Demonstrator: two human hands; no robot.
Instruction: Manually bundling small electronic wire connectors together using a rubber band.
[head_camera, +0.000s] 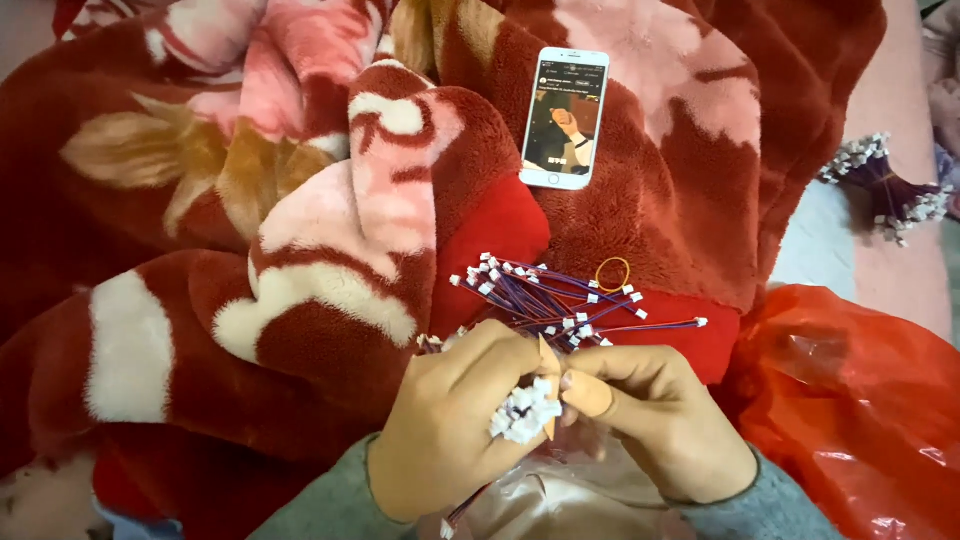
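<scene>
Lower centre of the frame: the left hand has its grip closed around a bundle of wire leads, white plugs gathered level at the top, while the right hand pinches at those plugs. Loose leads lie fanned on the blanket just above, beside a yellow rubber band.

Left hand and right hand curled, fingertips meeting, grips closed.

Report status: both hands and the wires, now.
Left hand shut on bunch of white-tipped purple wires. Right hand pinching its tips. Loose wires, yellow rubber band on red blanket ahead.
</scene>
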